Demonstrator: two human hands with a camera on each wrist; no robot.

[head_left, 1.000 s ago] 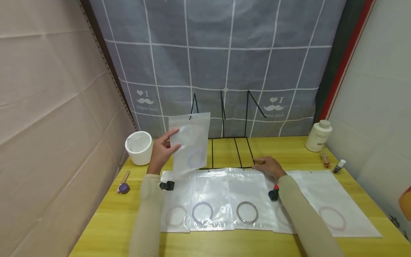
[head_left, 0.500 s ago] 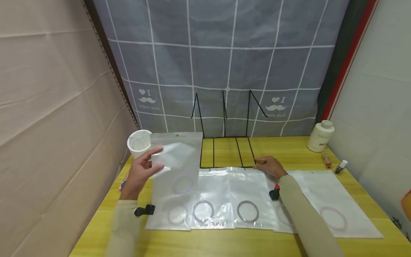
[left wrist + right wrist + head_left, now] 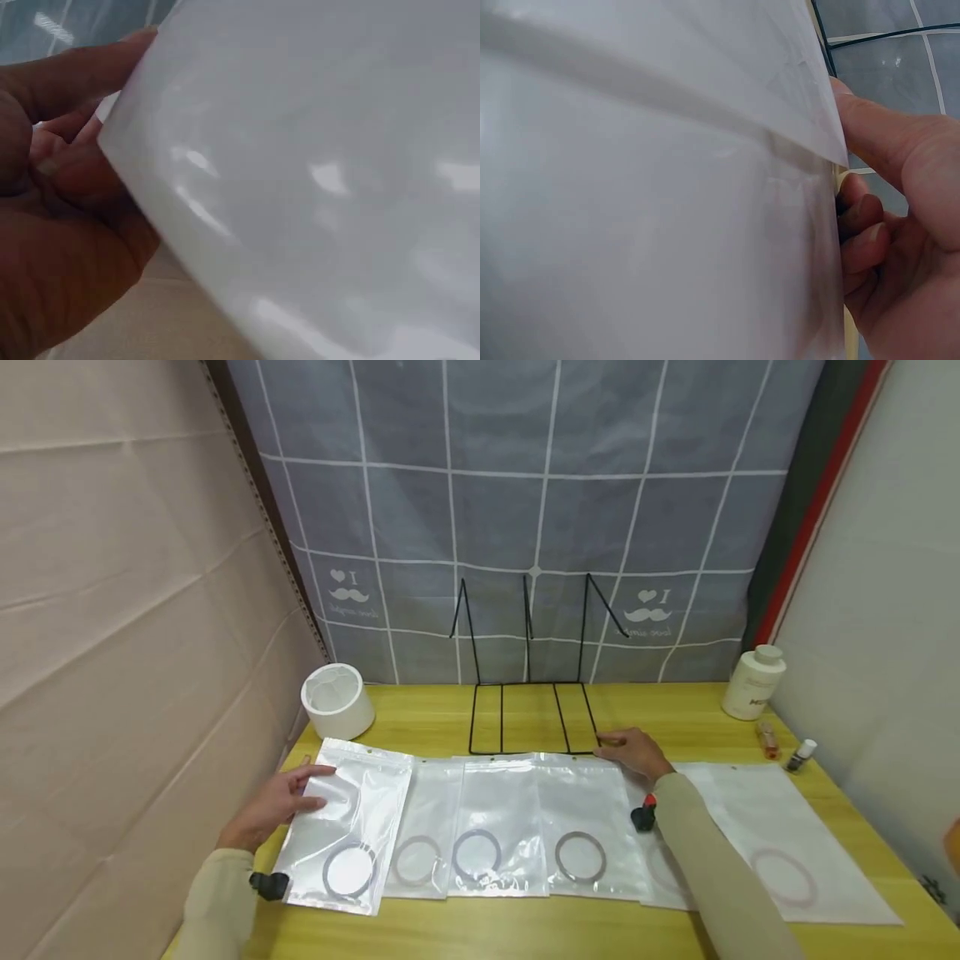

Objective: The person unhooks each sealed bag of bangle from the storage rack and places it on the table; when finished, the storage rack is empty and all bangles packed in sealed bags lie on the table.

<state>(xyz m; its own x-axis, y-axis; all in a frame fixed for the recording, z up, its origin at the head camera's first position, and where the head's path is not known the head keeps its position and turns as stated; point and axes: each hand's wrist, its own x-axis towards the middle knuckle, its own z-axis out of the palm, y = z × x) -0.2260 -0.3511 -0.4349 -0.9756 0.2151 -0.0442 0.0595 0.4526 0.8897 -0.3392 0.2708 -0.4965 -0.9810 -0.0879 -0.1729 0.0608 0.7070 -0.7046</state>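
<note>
Yellow wood made up the tabletop (image 3: 675, 714), backed by a grey grid-patterned curtain (image 3: 487, 510) at twelve o'clock.

The left hand (image 3: 273, 806) lay at about eight o'clock of the scene, thumb stretched over the top face of a clear plastic bag (image 3: 345, 822) and the other fingers tucked under its left edge, pinching the bag lightly; the left wrist view showed that thumb (image 3: 82, 71) above the glossy film (image 3: 315, 187) and curled fingers beneath it. This bag lay at a slight tilt at the left end of a row, overlapping its neighbour, with a grey ring (image 3: 348, 870) inside near its lower end.

The right hand (image 3: 633, 753) rested at the upper right corner of the fourth bag (image 3: 581, 814), fingers loosely bent against the film's edge; the right wrist view showed the thumb (image 3: 877, 135) on top of the film and the other fingers below it, gripping it.

Just past that hand, toward twelve o'clock, stood a black wire rack (image 3: 532, 693). A white cup (image 3: 337, 702) sat at ten o'clock. A white bottle (image 3: 753, 682) stood at two o'clock, two small vials (image 3: 783, 745) near it. A larger bag (image 3: 780, 835) lay at four o'clock.
</note>
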